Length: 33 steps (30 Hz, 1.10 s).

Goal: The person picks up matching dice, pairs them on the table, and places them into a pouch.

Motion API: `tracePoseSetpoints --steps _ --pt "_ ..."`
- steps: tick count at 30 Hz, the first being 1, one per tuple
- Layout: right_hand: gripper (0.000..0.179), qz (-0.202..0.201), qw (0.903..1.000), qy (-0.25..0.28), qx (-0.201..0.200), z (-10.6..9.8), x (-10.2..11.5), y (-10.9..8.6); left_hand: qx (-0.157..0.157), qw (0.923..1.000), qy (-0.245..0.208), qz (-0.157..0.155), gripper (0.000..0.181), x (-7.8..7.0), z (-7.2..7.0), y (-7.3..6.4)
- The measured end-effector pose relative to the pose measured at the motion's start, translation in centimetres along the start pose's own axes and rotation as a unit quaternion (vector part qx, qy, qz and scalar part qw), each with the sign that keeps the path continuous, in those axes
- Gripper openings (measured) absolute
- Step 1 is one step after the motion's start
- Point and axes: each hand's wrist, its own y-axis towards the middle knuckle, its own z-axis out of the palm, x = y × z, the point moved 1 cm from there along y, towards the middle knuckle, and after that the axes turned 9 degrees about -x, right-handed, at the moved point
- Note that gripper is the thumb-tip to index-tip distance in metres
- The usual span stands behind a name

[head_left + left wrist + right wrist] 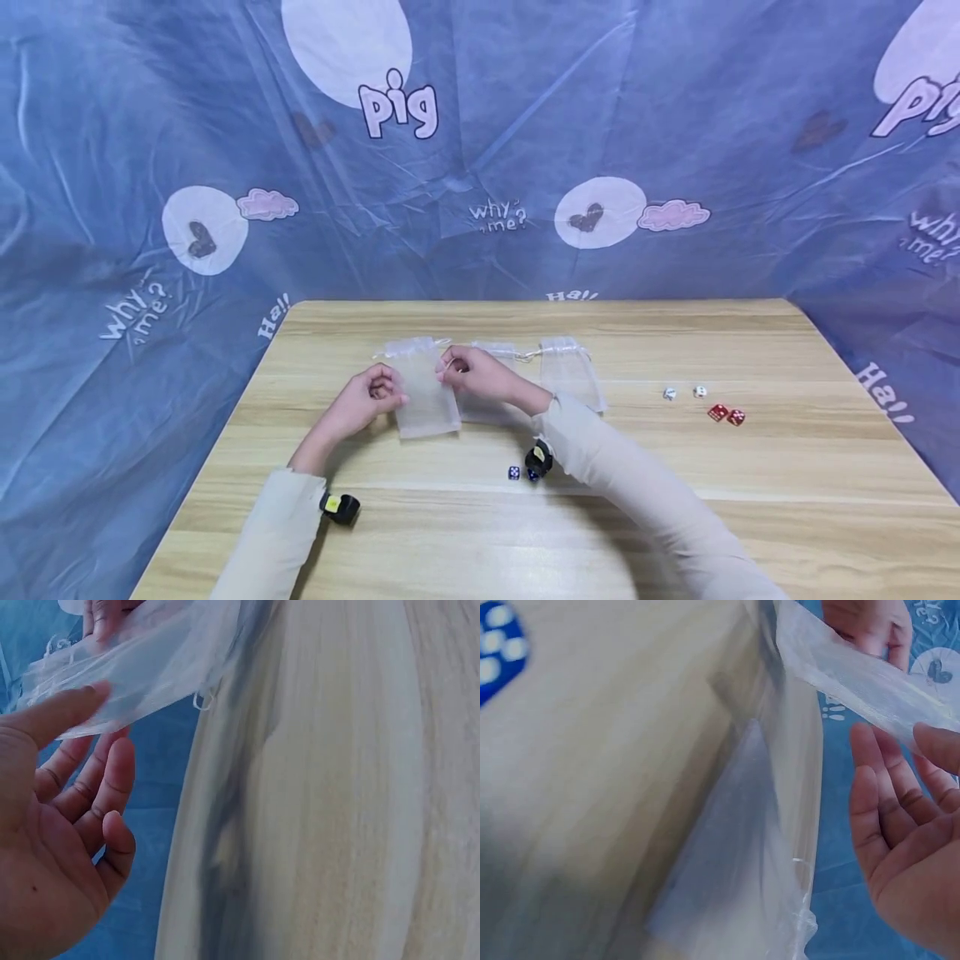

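Observation:
A sheer white drawstring pouch (423,404) is held up over the table between both hands. My left hand (358,406) pinches its left side between thumb and fingers, the other fingers loosely bent. On the opposite side, my right hand (483,373) pinches the pouch near its upper edge. The left wrist view shows the thin mesh (172,667) hanging flat, with a loop of cord at one end. In the right wrist view the right thumb and fingertips (861,739) meet the pouch's edge. A second pouch (487,410) lies partly hidden behind the right hand and forearm.
A third pouch (572,382) lies further right on the wooden table (420,542). Blue dice (513,472) sit near the right wrist's black camera (538,458), one partly covered. Two white dice (700,391) and two red dice (717,412) are at the right. Printed blue cloth (480,275) surrounds the table.

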Motion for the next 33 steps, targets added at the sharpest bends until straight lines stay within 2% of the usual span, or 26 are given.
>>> tracePoseSetpoints --steps 2,7,9,15,23,29,33 --pt "0.009 -0.01 0.9999 -0.012 -0.002 -0.1 -0.1 -0.4 -0.016 0.9998 0.006 0.009 0.031 -0.4 0.0 -0.2" --pt "0.006 -0.027 0.9994 -0.021 -0.007 -0.2 -0.3 -1.0 -0.052 0.9978 -0.039 0.014 0.031 -1.3 -0.3 -0.3" --pt "0.006 -0.032 0.9993 -0.019 -0.005 -0.1 -0.4 -1.1 -0.059 0.9964 -0.059 0.015 0.03 -1.6 -0.3 -0.3" --pt "0.011 -0.046 0.9987 -0.022 0.007 -0.1 -0.2 -1.7 -0.073 0.9947 -0.066 0.028 0.023 -1.9 -0.3 -0.5" --pt "0.029 -0.068 0.9973 -0.024 0.009 -1.5 0.5 -2.8 -0.057 0.9976 -0.004 0.039 0.018 -2.6 -0.4 -1.2" --pt "0.025 -0.096 0.9943 -0.047 0.003 -1.6 1.1 -3.5 -0.032 0.9986 0.008 0.04 0.02 -3.5 0.1 -2.0" --pt "0.021 -0.119 0.9904 -0.071 -0.012 -1.6 1.7 -4.1 -0.027 0.9985 0.017 0.044 0.022 -3.9 0.3 -2.5"
